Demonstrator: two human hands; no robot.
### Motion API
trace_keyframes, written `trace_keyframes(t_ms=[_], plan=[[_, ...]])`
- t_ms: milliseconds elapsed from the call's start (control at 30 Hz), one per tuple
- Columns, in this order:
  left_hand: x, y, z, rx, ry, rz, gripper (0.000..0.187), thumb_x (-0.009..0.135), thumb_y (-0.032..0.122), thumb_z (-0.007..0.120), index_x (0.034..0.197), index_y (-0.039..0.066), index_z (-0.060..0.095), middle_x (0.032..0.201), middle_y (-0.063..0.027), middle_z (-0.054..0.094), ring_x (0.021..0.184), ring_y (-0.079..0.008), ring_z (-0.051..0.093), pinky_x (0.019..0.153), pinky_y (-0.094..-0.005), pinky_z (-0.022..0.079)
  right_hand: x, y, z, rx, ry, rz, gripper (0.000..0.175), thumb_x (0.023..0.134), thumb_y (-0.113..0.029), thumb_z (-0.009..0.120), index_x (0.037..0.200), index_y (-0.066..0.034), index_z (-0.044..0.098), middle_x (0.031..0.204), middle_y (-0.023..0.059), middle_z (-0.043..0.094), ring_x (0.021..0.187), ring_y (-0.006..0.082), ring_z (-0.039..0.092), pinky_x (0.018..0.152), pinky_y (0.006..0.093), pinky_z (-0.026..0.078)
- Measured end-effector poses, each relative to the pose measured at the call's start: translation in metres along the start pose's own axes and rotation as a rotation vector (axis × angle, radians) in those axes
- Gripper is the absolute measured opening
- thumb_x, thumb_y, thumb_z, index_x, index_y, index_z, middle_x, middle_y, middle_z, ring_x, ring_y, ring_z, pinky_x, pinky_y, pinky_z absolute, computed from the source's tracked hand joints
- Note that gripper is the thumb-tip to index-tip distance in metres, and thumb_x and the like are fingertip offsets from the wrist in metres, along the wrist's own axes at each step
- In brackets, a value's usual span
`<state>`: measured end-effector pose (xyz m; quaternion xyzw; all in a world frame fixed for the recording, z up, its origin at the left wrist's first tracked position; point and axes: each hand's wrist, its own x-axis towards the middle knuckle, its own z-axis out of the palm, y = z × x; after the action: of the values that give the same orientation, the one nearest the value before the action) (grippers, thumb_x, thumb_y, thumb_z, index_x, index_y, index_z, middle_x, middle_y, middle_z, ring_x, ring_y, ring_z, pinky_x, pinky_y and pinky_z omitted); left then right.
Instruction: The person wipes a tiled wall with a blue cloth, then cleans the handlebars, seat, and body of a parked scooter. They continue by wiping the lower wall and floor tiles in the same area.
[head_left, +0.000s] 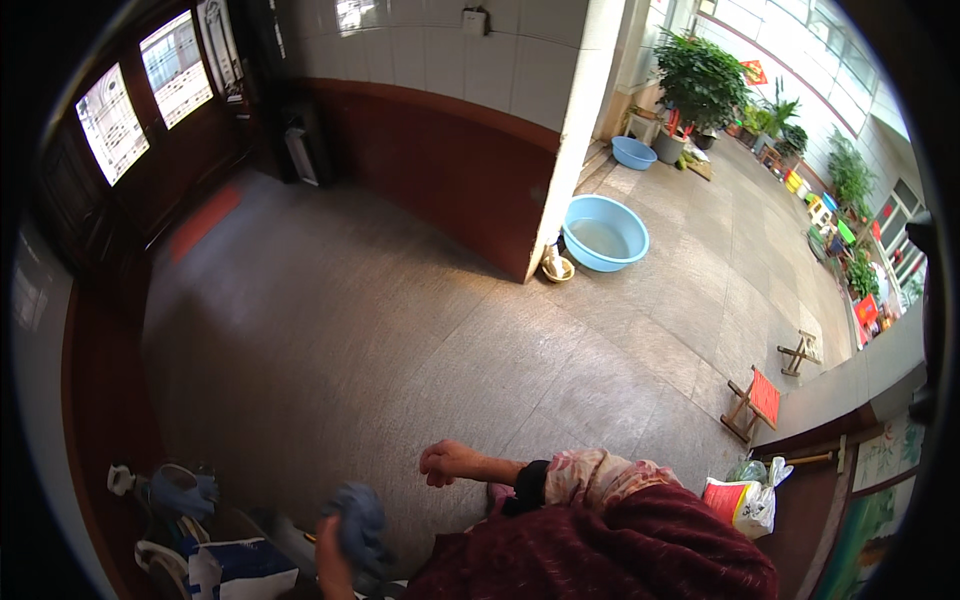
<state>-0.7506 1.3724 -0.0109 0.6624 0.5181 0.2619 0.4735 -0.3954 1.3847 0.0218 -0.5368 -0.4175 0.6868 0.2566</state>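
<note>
My left hand (332, 551) grips a bunched grey-blue cloth (361, 517) at the lower edge of the view; both are somewhat blurred. The cloth hangs off to the right of the fingers, above the floor. My right hand (448, 462) is held out over the tiled floor (487, 382), its fingers curled in and nothing visible in them. It touches nothing that I can see. A blue-and-white bag (240, 570) is close to the left of my left hand, beside a blue cloth item (182, 491) near the wall.
A large light-blue basin (606, 234) with some water stands past the wall corner, a small basket (558, 270) beside it. A red-seated folding stool (754, 405) and plastic bags (754, 499) are at right. Potted plants (701, 82) line the courtyard. Wooden doors (142, 127) are far left.
</note>
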Motion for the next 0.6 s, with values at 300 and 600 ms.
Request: trace_keyframes(t_ms=[300,600], plan=[[0.136,0.223,0.117,-1.692,-0.207,-0.057,0.054,0.097,0.042,0.037,0.142,0.013,0.034,0.144,-0.0097,0.039,0.131,-0.0311,0.038,0.11,-0.0499,0.029,-0.044,-0.019,-0.085,0.166,0.328,-0.142,0.028,0.094,-0.026,0.047,0.093,-0.001,0.061,0.079,0.0094,0.067,0.07,0.0151,0.064,0.062,0.0281,0.052],[0.195,0.27,0.215,-1.371,-0.273,-0.136,0.055,0.093,0.05,0.04,0.13,0.01,0.047,0.131,-0.0091,0.05,0.119,-0.0282,0.049,0.102,-0.0447,0.038,-0.119,-0.091,-0.144,-0.011,0.515,-0.704,0.022,0.085,-0.026,0.063,0.083,-0.0047,0.06,0.068,0.0055,0.058,0.065,0.0154,0.058,0.06,0.0314,0.048]])
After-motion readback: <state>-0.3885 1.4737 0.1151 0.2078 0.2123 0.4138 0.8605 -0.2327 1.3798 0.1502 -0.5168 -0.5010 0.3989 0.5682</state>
